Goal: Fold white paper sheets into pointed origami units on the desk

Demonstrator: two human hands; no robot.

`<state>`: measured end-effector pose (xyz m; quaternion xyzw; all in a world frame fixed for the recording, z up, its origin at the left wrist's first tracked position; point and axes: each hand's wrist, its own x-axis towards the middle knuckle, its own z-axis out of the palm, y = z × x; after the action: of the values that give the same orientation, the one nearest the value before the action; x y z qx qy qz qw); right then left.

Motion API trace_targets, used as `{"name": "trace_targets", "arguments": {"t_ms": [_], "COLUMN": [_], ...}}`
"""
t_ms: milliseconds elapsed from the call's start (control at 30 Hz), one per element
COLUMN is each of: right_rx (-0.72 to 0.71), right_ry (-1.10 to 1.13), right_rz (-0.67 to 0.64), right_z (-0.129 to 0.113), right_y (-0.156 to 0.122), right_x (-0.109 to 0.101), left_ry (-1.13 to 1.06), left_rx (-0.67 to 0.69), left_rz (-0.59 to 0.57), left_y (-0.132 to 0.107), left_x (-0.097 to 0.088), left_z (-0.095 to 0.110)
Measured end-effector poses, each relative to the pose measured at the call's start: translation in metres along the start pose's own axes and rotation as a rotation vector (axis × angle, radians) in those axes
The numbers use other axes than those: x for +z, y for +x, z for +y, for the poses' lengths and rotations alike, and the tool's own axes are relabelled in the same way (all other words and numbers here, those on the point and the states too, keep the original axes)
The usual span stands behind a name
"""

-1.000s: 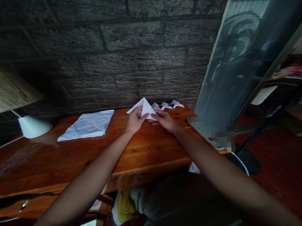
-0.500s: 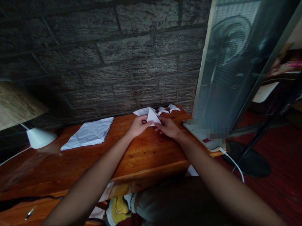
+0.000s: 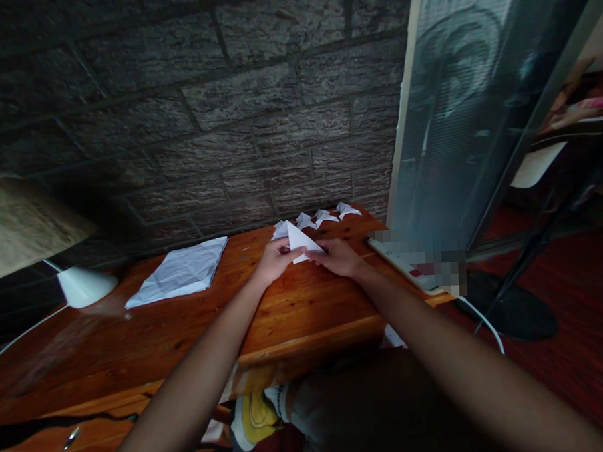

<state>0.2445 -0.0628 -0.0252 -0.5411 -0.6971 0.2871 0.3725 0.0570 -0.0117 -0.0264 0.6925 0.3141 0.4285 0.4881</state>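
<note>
A white sheet of paper [image 3: 298,239], folded to a point, lies on the wooden table [image 3: 186,331] near its far edge. My left hand [image 3: 272,260] pinches its left side with closed fingers. My right hand [image 3: 335,256] presses and grips its right side, fingers bent over the fold. Behind the hands, several small folded white paper pieces [image 3: 326,217] lie in a row by the brick wall.
A crumpled stack of white paper [image 3: 181,271] lies at the left. A white lamp base [image 3: 87,284] and its shade [image 3: 21,221] stand further left. A white power strip [image 3: 408,268] lies at the table's right edge, a fan base [image 3: 515,310] on the floor beyond.
Both hands have stayed on the folded paper, which now lies lower and more folded than a second ago. The camera has shifted slightly.
</note>
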Motion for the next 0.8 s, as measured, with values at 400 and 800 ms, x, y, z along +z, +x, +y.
{"name": "trace_targets", "arguments": {"t_ms": [400, 800], "right_rx": [-0.118, -0.145], "right_ry": [-0.089, -0.139], "right_rz": [-0.013, -0.01], "right_z": [-0.001, 0.001], "right_y": [-0.011, -0.01], "right_x": [-0.007, -0.01], "left_ry": [-0.092, -0.213], "left_rx": [-0.176, -0.218], "left_rz": [-0.056, -0.084], "left_y": [-0.006, -0.005], "left_x": [0.008, 0.006], "left_z": [0.011, 0.007]}}
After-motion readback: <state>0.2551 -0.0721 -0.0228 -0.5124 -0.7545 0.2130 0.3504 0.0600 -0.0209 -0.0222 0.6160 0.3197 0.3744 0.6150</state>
